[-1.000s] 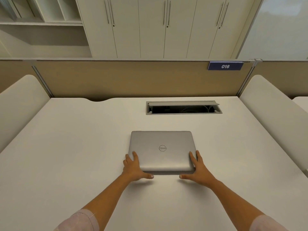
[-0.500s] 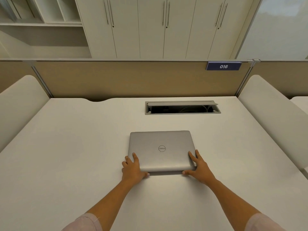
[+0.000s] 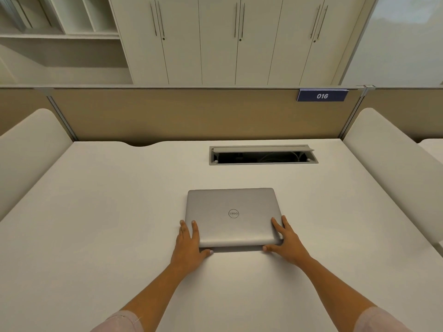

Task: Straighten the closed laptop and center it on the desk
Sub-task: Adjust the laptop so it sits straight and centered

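Note:
A closed silver laptop (image 3: 232, 209) with a round logo lies flat near the middle of the white desk (image 3: 96, 224), its edges close to parallel with the desk's back edge. My left hand (image 3: 189, 245) grips its near left corner, fingers on the lid and thumb along the front edge. My right hand (image 3: 286, 244) holds the near right corner the same way.
An open cable hatch (image 3: 263, 155) is set into the desk behind the laptop. A tan partition (image 3: 179, 113) with a blue "016" sign (image 3: 322, 95) closes off the back. White side panels (image 3: 393, 164) flank the desk. Cabinets stand beyond.
The laptop's near right corner has swung slightly left and its lid now looks squarer to the desk. Both hands stayed on the near corners.

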The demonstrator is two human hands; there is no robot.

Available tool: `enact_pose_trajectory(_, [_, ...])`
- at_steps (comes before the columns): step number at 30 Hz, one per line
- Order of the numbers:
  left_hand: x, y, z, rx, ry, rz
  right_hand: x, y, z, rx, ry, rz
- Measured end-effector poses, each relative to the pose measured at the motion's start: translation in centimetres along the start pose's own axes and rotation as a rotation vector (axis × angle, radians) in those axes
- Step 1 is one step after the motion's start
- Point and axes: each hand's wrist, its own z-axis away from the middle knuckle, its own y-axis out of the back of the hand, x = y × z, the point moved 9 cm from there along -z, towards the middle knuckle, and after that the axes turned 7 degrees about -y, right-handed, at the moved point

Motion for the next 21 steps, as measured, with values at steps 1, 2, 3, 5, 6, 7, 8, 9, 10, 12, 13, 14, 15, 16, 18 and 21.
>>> enact_pose_trajectory(1, [-0.05, -0.03, -0.01, -0.002, -0.003, -0.008, -0.01, 0.0, -0.02, 0.0, 0.0, -0.002])
enact_pose_trajectory(2, [-0.12, -0.05, -0.03, -0.004, -0.004, -0.014, -0.03, -0.02, -0.02, -0.001, 0.0, -0.002])
enact_pose_trajectory(3, [-0.2, -0.06, -0.07, -0.006, -0.002, -0.018, -0.05, -0.06, -0.02, -0.002, 0.0, 0.0])
enact_pose_trajectory(5, [-0.27, -0.07, -0.18, -0.009, -0.005, -0.029, -0.06, -0.13, -0.03, -0.003, 0.001, 0.004])
enact_pose_trajectory(6, [-0.28, -0.05, -0.25, -0.01, -0.009, -0.035, -0.05, -0.16, -0.02, -0.004, 0.0, 0.003])
enact_pose_trajectory(7, [-0.27, -0.01, -0.31, -0.009, -0.012, -0.039, -0.05, -0.17, -0.03, -0.004, 0.0, 0.003])
enact_pose_trajectory(8, [-0.29, 0.05, -0.36, -0.007, -0.015, -0.042, -0.05, -0.18, -0.02, -0.005, 0.0, 0.002])
enact_pose_trajectory(9, [-0.33, 0.15, -0.4, -0.004, -0.018, -0.047, -0.03, -0.18, -0.02, -0.006, -0.001, 0.0])
enact_pose_trajectory(10, [-0.36, 0.23, -0.47, -0.002, -0.021, -0.053, 0.0, -0.19, -0.01, -0.007, -0.001, -0.004])
enact_pose_trajectory(12, [-0.45, 0.34, -0.54, -0.002, -0.026, -0.067, 0.05, -0.23, 0.05, -0.009, 0.001, -0.008])
enact_pose_trajectory(13, [-0.47, 0.37, -0.55, -0.003, -0.029, -0.075, 0.07, -0.24, 0.08, -0.009, 0.003, -0.011])
enact_pose_trajectory(14, [-0.48, 0.43, -0.54, -0.001, -0.033, -0.084, 0.06, -0.25, 0.12, -0.009, 0.006, -0.014])
enact_pose_trajectory(15, [-0.5, 0.48, -0.51, 0.002, -0.037, -0.095, 0.05, -0.26, 0.16, -0.007, 0.009, -0.016])
enact_pose_trajectory(16, [-0.52, 0.53, -0.5, 0.007, -0.043, -0.109, 0.02, -0.27, 0.24, -0.006, 0.013, -0.018])
enact_pose_trajectory(18, [-0.58, 0.57, -0.4, 0.017, -0.056, -0.141, -0.06, -0.31, 0.41, -0.001, 0.021, -0.016])
enact_pose_trajectory(21, [-0.69, 0.55, -0.35, 0.024, -0.067, -0.167, -0.16, -0.37, 0.6, 0.003, 0.026, -0.013])
